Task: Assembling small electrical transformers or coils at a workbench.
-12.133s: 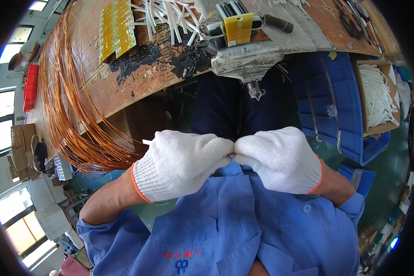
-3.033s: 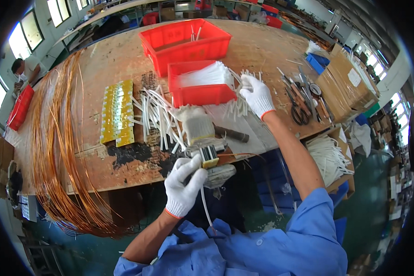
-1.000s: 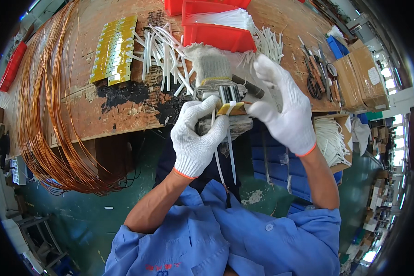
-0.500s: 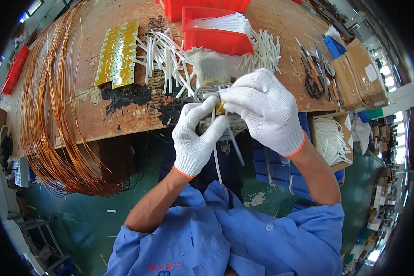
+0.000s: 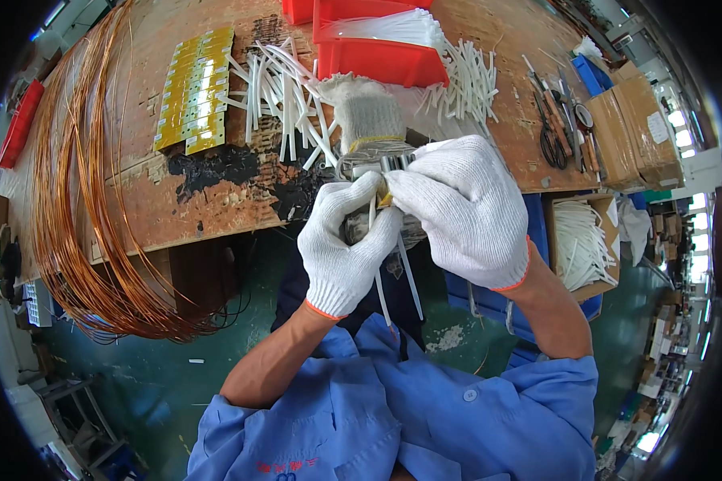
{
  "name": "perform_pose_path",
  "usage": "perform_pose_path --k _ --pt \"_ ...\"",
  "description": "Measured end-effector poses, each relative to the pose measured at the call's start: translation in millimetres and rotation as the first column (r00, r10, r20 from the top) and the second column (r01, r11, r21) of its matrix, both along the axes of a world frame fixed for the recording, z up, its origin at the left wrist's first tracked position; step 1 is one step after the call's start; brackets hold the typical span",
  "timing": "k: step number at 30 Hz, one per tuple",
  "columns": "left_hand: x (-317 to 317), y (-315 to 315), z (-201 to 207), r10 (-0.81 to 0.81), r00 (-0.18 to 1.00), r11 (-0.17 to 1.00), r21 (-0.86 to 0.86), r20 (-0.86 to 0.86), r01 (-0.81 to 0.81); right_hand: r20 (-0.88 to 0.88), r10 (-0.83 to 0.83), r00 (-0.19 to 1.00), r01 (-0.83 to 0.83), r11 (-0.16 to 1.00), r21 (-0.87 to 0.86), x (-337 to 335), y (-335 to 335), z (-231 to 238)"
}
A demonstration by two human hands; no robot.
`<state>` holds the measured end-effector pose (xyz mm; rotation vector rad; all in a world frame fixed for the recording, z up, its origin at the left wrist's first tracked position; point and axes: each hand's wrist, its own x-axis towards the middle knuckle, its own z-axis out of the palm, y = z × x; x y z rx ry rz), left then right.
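Worn wooden workbench [image 5: 217,200], scarred and stained black near its front edge. Large coil of bare copper wire [image 5: 80,240], draped over the bench's left end and hanging below the edge. Red plastic bins [image 5: 377,56] at the far side, the nearer one filled with white tubing. Cardboard box [image 5: 586,240] of white sleeves, set below the bench at the right. Loose white insulating sleeves [image 5: 281,96], scattered across the bench centre, with a second heap [image 5: 469,76] just right of the bins. Strips of yellow tape pieces [image 5: 196,88], laid flat left of the sleeves. Scissors and pliers [image 5: 557,128], grouped near the right end of the bench. Spare white knit glove [image 5: 365,112], lying just behind the workpiece.

Small wound coil assembly [image 5: 369,164], positioned at the front edge of the bench, between both hands, with white sleeved leads [image 5: 409,280] hanging down from it past the edge. Right hand [image 5: 465,208], in a white knit glove, curled over the assembly from the right, fingers closed around its top. Left hand [image 5: 345,240], likewise gloved, pressed against the assembly from below and left, thumb and fingers pinched on a lead at a small yellow taped spot. Both hands touching each other at the fingertips.
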<state>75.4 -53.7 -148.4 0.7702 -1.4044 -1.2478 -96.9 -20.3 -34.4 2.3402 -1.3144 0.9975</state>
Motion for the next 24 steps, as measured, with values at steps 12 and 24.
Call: perform_pose_path --k 12,24 --pt "-2.8 -0.4 4.2 0.050 0.999 0.995 -0.084 0.006 -0.049 -0.079 -0.298 0.951 0.290 0.780 0.555 -58.1 67.0 -17.8" --pt "14.8 -1.3 -9.3 0.014 0.997 0.993 -0.114 0.081 -0.005 -0.449 0.459 0.767 0.006 0.694 0.720 86.9 -56.0 69.6"
